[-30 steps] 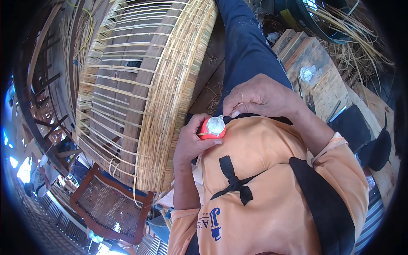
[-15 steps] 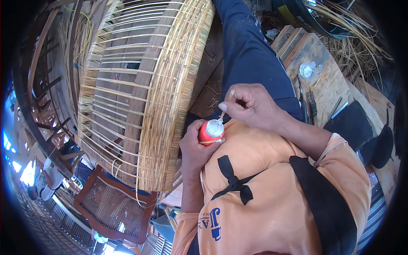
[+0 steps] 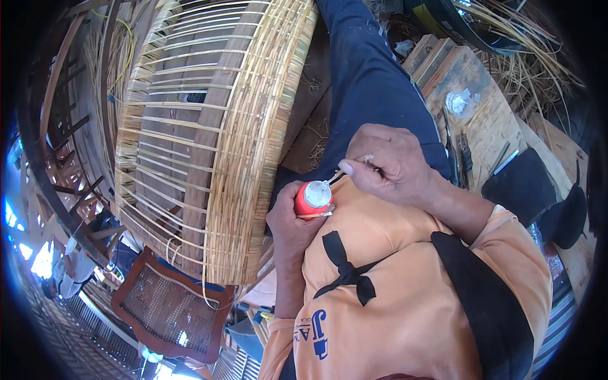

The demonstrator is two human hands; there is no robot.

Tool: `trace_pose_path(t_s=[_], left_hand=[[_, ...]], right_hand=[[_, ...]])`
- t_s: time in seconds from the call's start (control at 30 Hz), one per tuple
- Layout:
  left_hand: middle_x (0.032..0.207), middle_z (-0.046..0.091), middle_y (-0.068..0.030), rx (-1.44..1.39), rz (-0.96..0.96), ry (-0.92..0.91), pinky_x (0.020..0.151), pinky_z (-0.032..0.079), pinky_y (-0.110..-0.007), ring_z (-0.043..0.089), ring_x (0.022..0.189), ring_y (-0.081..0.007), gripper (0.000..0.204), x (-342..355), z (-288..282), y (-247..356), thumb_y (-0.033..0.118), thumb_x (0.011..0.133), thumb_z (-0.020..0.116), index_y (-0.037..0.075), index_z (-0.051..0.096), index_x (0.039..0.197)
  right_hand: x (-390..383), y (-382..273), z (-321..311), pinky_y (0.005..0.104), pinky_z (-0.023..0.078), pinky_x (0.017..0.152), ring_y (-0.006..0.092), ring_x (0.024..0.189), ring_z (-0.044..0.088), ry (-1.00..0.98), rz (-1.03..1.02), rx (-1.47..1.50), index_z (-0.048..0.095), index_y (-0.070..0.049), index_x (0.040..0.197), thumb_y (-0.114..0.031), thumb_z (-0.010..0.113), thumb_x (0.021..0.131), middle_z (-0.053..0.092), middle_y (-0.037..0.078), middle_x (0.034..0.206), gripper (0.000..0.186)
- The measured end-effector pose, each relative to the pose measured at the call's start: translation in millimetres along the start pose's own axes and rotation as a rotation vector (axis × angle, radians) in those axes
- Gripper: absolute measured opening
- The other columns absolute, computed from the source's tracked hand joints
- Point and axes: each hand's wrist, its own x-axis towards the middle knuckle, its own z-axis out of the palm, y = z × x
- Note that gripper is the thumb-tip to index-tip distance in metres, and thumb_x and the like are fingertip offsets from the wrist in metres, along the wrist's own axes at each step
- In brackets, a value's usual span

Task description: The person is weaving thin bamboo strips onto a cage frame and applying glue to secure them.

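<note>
Far left, low: one wooden chair seat [image 3: 168, 310] with a woven cane panel, lying below the big piece. Next over, one large woven rattan frame [image 3: 209, 139], rounded like a basket shell, with thin horizontal strips across an open middle and a dense woven band along its right edge. It stands just left of my lap.

Centre: one small red bottle [image 3: 311, 199] with a pale cap, pressed against my orange shirt [image 3: 405, 285]. My left hand [image 3: 292, 225] comes up from below, wrist bent, grip clamped around the bottle's lower half so that only its top shows.

Just right of that, my right hand [image 3: 389, 164] comes in from the right, forearm crossing my chest, knuckles up. Its grip is pinched together on one thin stick [image 3: 345, 170], thumb and forefinger closed, and the stick's dark tip sits at the bottle's cap. The two hands are close together, almost touching.

Above the hands, one leg in dark blue trousers [image 3: 373, 76].

Right: one rough wooden tabletop [image 3: 475, 133] carrying one crumpled clear wrapper [image 3: 457, 101] and a few slim dark tools, too small to count. Loose rattan strands [image 3: 525, 44] are piled beyond it.
</note>
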Motion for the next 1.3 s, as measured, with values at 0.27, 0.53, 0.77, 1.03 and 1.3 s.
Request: trace_pose_path(t_s=[0.27, 0.53, 0.77, 1.03, 1.3], left_hand=[[0.096, 0.065, -0.0112, -0.024, 0.028, 0.012, 0.076, 0.052, -0.03, 0.064, 0.084, -0.0205, 0.056, -3, 3, -3, 0.02, 0.058, 0.087, 0.002, 0.059, 0.103], [0.096, 0.065, -0.0114, -0.08, 0.054, 0.03, 0.076, 0.052, -0.03, 0.064, 0.084, -0.0207, 0.055, -2, 5, -5, 0.02, 0.059, 0.088, 0.002, 0.059, 0.102], [0.096, 0.065, -0.0116, -0.078, 0.03, 0.035, 0.077, 0.051, -0.03, 0.064, 0.085, -0.0209, 0.055, -2, 5, -9, 0.02, 0.059, 0.088, 0.002, 0.06, 0.102], [0.1, 0.064, -0.0116, -0.194, -0.052, -0.056, 0.081, 0.05, -0.03, 0.063, 0.089, -0.0215, 0.056, 3, 1, -10, 0.017, 0.059, 0.086, 0.002, 0.059, 0.106], [0.104, 0.064, -0.0108, -0.189, -0.064, -0.163, 0.082, 0.05, -0.031, 0.063, 0.093, -0.0214, 0.059, 9, -2, -16, 0.015, 0.06, 0.085, 0.003, 0.058, 0.111]], right_hand=[[1, 12, -2, 0.0307, 0.047, 0.053, 0.0222, 0.061, 0.059, 0.039, 0.04, 0.01, 0.059, -0.002, 0.072, -0.001, 0.065, 0.077, 0.06, 0.008, 0.069, 0.008], [-6, 6, 15, 0.0292, 0.046, 0.052, 0.022, 0.061, 0.06, -0.028, -0.066, 0.041, 0.06, -0.002, 0.074, 0.0, 0.065, 0.076, 0.059, 0.008, 0.069, 0.006], [0, 5, 0, 0.0295, 0.046, 0.051, 0.0222, 0.059, 0.06, 0.026, -0.019, 0.078, 0.06, -0.002, 0.077, -0.001, 0.064, 0.078, 0.059, 0.008, 0.071, 0.005], [0, 7, 7, 0.0322, 0.049, 0.063, 0.0249, 0.074, 0.062, -0.127, -0.008, 0.186, 0.059, -0.002, 0.08, -0.002, 0.063, 0.082, 0.061, 0.01, 0.079, 0.004], [2, 14, 1, 0.0324, 0.049, 0.067, 0.026, 0.077, 0.061, -0.175, 0.06, 0.195, 0.058, 0.0, 0.082, -0.006, 0.062, 0.085, 0.061, 0.011, 0.081, 0.007]])
